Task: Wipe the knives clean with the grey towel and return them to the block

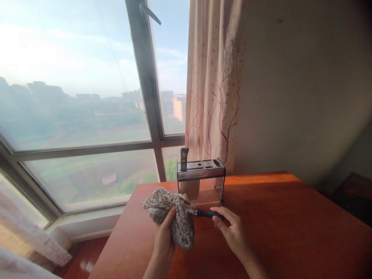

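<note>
My left hand (165, 228) is closed round a grey-brown fluffy cloth (183, 226), which is wrapped over the metal part of a black-handled kitchen tool (207, 213). My right hand (231, 226) grips the end of that black handle between thumb and fingers. A short bit of metal shows beside the handle, and a small metal tip pokes out at the cloth's left end. The cloth hides the rest, so I cannot tell the tool's exact kind. Just behind my hands stands a clear-sided knife block (202, 175), with one knife (184, 158) upright in its left slot.
The knife block stands on a reddish-brown wooden table (290, 232). Behind it hangs a beige curtain (215, 77) with a branch pattern. A large window (87, 147) fills the left side, and a plain wall (296, 85) rises at the right.
</note>
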Available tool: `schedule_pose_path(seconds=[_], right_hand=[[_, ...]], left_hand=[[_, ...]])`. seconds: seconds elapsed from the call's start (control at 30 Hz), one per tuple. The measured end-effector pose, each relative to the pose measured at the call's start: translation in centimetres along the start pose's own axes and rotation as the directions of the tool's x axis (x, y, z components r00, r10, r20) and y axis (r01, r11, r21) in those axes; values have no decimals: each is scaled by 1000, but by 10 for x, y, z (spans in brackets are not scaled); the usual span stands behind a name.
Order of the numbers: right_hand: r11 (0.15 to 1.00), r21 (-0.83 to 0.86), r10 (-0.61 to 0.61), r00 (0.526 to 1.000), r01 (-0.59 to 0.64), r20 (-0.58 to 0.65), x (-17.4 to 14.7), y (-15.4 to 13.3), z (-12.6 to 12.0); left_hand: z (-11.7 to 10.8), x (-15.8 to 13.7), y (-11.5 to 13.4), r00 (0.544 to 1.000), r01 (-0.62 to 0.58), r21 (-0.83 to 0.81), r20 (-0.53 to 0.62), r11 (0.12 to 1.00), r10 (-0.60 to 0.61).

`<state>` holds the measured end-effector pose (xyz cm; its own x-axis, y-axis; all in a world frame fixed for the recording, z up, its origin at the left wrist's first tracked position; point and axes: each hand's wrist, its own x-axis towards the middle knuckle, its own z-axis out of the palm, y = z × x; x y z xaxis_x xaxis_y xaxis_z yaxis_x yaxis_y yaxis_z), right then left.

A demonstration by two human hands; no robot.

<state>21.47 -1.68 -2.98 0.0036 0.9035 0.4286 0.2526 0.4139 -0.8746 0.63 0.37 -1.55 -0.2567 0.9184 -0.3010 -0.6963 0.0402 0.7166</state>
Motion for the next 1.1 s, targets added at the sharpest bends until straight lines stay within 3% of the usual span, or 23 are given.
schedule_pose_path(seconds=[0.2, 0.47, 0.77, 1.0, 1.1], right_hand=[[993, 103, 63, 996, -56, -62, 1, 8, -9], [990, 128, 75, 991, -60, -111, 3, 6, -15], [990, 131, 66, 985, -46, -158, 2, 4, -8], [994, 109, 5, 996, 4, -90, -3, 10, 8], [998, 45, -50, 998, 51, -24, -5, 2, 18]], left_hand=[[-7, 11, 28, 981, -185, -35, -67, 982, 182], [-18, 27, 40, 936, -320, -72, -176, 945, 304], [-11, 23, 26, 975, -211, -136, -98, 968, 199], [-2, 6, -11, 1000, -4, -42, -13, 999, 4], [-1, 1, -25, 999, 11, 9, 49, 1000, -11]])
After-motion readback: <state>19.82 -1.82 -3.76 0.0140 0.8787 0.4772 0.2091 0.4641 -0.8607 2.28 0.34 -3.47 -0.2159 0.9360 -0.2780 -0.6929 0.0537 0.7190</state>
